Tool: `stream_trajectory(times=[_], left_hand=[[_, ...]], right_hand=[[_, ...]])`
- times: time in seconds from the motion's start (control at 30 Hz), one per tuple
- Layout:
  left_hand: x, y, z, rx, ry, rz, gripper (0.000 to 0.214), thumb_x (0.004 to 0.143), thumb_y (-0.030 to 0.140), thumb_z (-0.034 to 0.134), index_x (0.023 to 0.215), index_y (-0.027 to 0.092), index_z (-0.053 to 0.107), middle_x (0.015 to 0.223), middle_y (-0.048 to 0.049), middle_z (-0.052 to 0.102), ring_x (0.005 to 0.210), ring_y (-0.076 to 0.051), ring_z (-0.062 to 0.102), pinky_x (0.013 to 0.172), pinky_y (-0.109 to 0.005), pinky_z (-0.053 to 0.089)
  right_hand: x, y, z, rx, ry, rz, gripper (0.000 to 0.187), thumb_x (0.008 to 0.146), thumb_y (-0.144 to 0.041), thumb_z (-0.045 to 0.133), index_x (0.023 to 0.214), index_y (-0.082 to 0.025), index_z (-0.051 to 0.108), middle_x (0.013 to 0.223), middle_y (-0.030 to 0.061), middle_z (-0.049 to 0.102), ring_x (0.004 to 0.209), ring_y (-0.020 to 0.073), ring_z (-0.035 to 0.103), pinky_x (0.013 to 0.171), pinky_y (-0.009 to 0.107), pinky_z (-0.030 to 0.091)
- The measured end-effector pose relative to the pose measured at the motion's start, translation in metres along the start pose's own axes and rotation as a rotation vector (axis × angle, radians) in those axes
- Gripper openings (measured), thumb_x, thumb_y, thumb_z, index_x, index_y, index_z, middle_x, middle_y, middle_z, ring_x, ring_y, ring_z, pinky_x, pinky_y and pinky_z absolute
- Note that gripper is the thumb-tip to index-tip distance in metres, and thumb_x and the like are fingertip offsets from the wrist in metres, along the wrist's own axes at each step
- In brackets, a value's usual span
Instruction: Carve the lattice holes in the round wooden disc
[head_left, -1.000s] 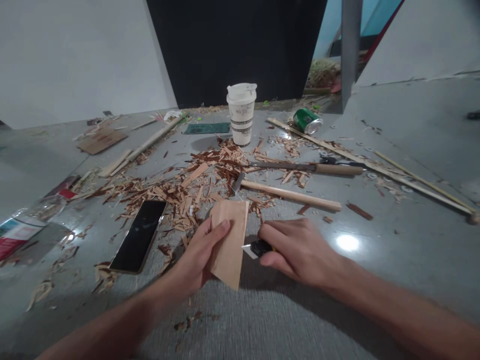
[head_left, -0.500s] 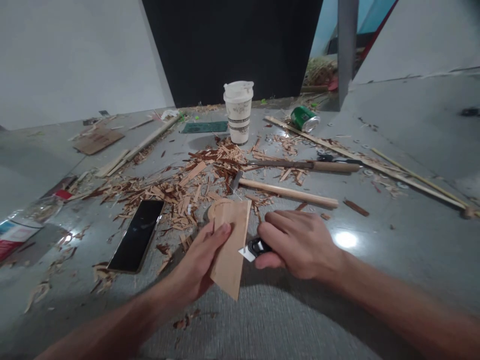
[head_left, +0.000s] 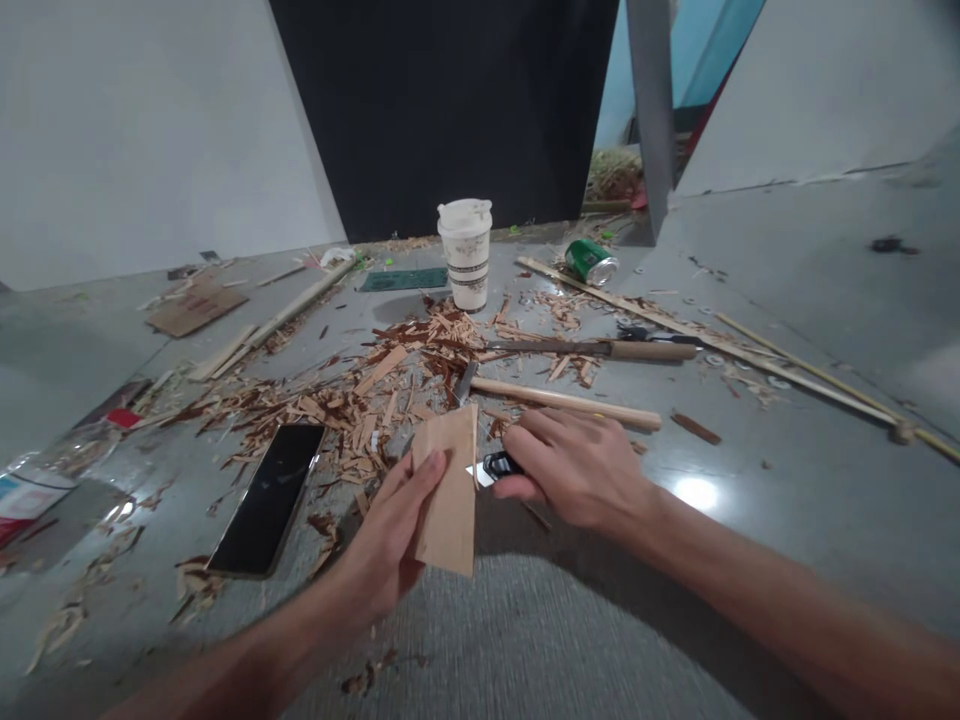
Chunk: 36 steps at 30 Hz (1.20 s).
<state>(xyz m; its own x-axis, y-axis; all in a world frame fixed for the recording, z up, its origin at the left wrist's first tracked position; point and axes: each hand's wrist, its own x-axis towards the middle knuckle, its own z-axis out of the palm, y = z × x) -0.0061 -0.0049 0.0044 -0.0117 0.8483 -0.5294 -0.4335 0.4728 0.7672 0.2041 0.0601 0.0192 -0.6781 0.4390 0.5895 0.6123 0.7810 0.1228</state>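
My left hand (head_left: pixel 390 540) grips a flat, pale piece of wood (head_left: pixel 448 490) and holds it upright and tilted in front of me. My right hand (head_left: pixel 574 465) is closed round a small black-handled knife (head_left: pixel 496 466); its short blade meets the right edge of the wood. Both hands hover just above the grey floor, near a heap of wood shavings (head_left: pixel 352 400).
A black phone (head_left: pixel 268 497) lies left of my hands. Beyond are a hammer with a wooden handle (head_left: pixel 562 400), a long knife (head_left: pixel 600 349), a paper cup (head_left: pixel 466 253), a green can (head_left: pixel 590 261), long sticks (head_left: pixel 750 355), cardboard (head_left: pixel 193 305) and a plastic bag (head_left: pixel 45 470).
The knife blade has slid up along the right edge of the wood, and both hands have risen slightly in view. The camera has tipped down a little.
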Motion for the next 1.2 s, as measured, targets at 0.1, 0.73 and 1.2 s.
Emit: stream_trajectory(times=[0.1,0.73,1.2], left_hand=[[-0.002,0.0,0.001,-0.018,-0.001,0.019,0.068,0.07,0.061,0.096,0.114,0.017,0.068,0.066,0.0005,0.069,0.052,-0.013,0.062,0.05,-0.021,0.05],[-0.005,0.008,0.003,0.013,0.019,0.121,0.068,0.073,0.054,0.095,0.125,0.02,0.068,0.089,-0.0029,0.078,0.063,-0.015,0.069,0.055,-0.023,0.053],[-0.001,0.006,-0.005,0.287,0.079,0.38,0.054,0.083,0.046,0.088,0.126,0.02,0.068,0.114,-0.0076,0.08,0.098,-0.023,0.077,0.077,-0.026,0.06]], right_hand=[[0.0,0.002,0.0,-0.01,-0.023,0.025,0.07,0.111,-0.068,0.021,0.082,-0.021,0.065,0.073,0.0019,0.068,0.062,0.0164,0.057,0.057,0.032,0.025],[0.0,0.01,0.002,-0.066,-0.058,0.117,0.064,0.112,-0.066,0.027,0.087,-0.02,0.064,0.079,0.0037,0.072,0.065,0.0174,0.062,0.06,0.032,0.029],[-0.009,0.025,0.007,-0.009,-0.101,0.018,0.06,0.106,-0.073,0.044,0.084,-0.021,0.064,0.071,0.0019,0.07,0.059,0.0163,0.061,0.055,0.034,0.024]])
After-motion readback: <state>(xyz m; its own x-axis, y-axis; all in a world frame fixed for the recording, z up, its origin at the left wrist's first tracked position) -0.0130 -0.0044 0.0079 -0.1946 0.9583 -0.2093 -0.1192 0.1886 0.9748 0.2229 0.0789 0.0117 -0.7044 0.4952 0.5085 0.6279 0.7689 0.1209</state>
